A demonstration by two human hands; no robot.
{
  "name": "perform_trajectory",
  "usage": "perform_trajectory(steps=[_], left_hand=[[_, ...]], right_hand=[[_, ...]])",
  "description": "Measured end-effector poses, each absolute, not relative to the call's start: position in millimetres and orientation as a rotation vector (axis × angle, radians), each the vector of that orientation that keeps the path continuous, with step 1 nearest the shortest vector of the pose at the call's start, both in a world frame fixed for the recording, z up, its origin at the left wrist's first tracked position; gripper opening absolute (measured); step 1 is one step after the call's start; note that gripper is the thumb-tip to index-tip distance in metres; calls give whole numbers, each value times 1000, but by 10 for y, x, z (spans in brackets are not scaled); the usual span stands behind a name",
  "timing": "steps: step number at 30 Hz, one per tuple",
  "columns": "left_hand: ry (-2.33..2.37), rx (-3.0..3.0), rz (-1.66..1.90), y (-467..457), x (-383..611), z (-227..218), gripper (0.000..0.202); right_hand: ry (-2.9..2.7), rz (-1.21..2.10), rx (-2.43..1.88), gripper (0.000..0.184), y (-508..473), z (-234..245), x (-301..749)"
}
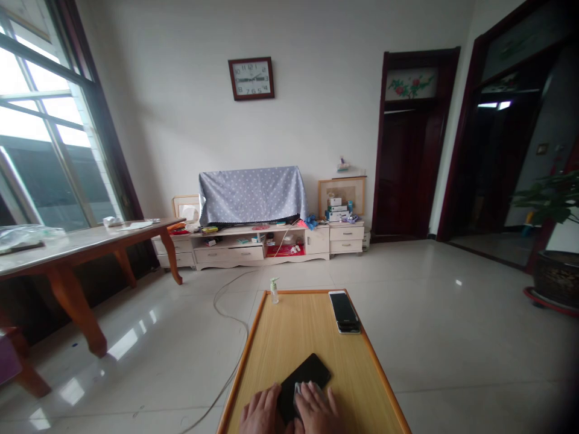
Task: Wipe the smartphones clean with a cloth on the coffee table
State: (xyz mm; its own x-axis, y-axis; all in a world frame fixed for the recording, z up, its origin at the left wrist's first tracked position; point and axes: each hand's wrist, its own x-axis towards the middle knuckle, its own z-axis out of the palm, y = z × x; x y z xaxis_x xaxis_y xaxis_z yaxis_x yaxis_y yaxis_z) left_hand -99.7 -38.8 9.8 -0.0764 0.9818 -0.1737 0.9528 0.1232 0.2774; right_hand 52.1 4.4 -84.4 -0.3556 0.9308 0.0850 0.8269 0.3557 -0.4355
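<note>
A black smartphone [309,375] lies at a slant on the small wooden table [294,328], near its front end. My left hand [261,411] grips the phone's left edge, fingers close together. On the phone's lower part, my right hand [315,410] presses a small greyish cloth [297,391] under its fingers; most of the cloth is hidden. Near the table's far right corner rests a stack of phones [344,311], dark screen up. A small clear pump bottle [274,292] with a green top stands upright at the far left corner.
A cable [239,355] runs along the tiled floor left of the table. A larger table [81,244] with curved legs stands at the left. Against the wall is a low white cabinet [226,254] under a cloth-covered shape [253,196]. A potted plant [558,277] is at the right.
</note>
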Motion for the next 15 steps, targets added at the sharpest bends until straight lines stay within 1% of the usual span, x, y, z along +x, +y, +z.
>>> perform_trajectory(steps=[4, 11, 15], left_hand=[[2089, 1882, 129, -393, -993, 125, 76], [2093, 1887, 108, -374, -1014, 60, 78], [2095, 1887, 119, -368, -1018, 58, 78]], right_hand=[[-2309, 455, -1540, 51, 21, -830, 494], [-2325, 543, -1510, 45, 10, -412, 655], [-2326, 470, -1497, 45, 30, -470, 661]])
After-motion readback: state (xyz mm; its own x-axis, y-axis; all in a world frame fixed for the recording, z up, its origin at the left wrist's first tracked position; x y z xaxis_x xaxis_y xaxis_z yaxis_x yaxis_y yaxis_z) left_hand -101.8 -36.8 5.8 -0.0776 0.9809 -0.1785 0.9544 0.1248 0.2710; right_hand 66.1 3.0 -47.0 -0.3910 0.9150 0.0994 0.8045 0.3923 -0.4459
